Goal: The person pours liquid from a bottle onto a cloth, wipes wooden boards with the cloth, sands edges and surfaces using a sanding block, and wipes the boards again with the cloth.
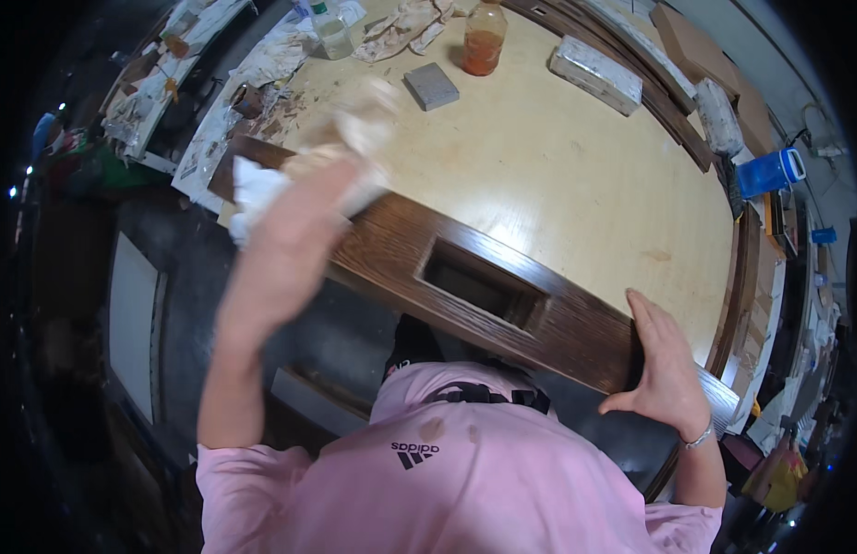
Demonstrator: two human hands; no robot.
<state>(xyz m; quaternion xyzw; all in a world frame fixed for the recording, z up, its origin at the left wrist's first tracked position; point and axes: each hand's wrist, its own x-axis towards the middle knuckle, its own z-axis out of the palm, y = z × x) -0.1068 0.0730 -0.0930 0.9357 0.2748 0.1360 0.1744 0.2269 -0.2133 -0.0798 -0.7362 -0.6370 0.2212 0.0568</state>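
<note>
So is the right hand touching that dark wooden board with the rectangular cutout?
Touching. The head view shows the right hand pressed flat against the dark wooden board near its right end, with no gap visible.

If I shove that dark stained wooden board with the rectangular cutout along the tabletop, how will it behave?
The dark board looks long and thick, so probably stiff and fairly heavy. It lies flat on the table edge, so it should slide rather than tip, though the right hand bracing its end suggests it shifts when rubbed. The left hand presses a white cloth on it; any finish may be slippery.
</note>
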